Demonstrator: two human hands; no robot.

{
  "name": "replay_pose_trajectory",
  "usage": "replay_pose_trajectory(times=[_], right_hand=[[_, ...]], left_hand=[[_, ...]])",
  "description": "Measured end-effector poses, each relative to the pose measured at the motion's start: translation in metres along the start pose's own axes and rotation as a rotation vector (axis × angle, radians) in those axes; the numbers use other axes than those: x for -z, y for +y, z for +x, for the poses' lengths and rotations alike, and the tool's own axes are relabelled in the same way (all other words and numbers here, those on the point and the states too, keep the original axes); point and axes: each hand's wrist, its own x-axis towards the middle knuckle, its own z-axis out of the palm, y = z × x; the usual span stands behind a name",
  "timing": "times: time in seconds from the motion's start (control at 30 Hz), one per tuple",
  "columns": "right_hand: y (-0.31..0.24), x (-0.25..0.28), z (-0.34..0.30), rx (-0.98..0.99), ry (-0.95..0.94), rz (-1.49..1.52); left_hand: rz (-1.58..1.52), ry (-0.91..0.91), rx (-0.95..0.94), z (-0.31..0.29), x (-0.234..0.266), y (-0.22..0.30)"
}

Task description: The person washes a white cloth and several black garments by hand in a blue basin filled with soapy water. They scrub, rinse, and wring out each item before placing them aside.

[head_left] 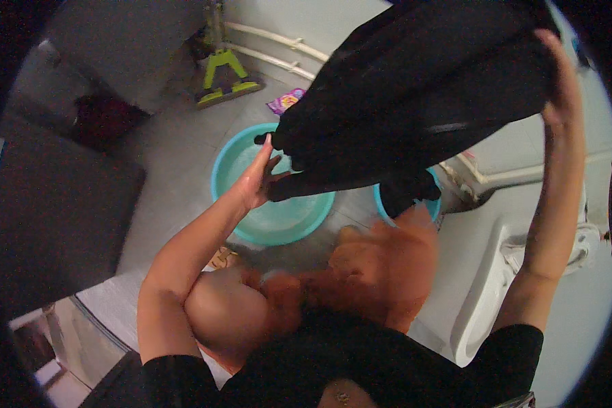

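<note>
A large black garment [415, 95] is stretched across the upper right, raised above the floor; its exact kind does not show. My left hand [257, 180] grips its lower left edge, thumb up and the other fingers partly behind the cloth. At its far right end my right hand [563, 85] is closed on the fabric, with part of the fingers hidden. Under my left hand stands a turquoise basin [220, 163] holding cloudy water. A smaller blue bucket [382, 209] with black cloth [408, 194] in it sits to the right, partly covered by the garment.
A white squat toilet [470, 319] lies at the right. Toward the back left stands a mop with a green head frame [223, 75], beside a purple packet [285, 102]. White pipes [272, 44] run along the wall. A dark cabinet-like block [61, 211] fills the left side.
</note>
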Motion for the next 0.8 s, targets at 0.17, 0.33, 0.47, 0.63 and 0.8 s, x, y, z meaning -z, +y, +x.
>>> replay_pose_trajectory(times=[0.17,0.33,0.47,0.63,0.8], right_hand=[[0.138,-0.126,0.011,-0.249,0.067,-0.299],[0.311,-0.165,0.015,0.078,-0.483,-0.563],[0.393,-0.206,0.016,-0.071,-0.797,-0.648],[0.468,-0.225,0.018,0.077,-0.911,-1.091],[0.527,-0.276,-0.004,-0.029,-0.932,-1.272]], left_hand=[[0.025,0.041,-0.166,0.002,0.088,0.009],[0.373,0.250,-0.192,0.046,0.157,-0.058],[1.251,0.212,-0.324,0.052,0.175,-0.056],[1.705,0.423,-0.361,0.037,0.127,-0.041],[1.989,0.344,-0.767,0.049,0.142,-0.006]])
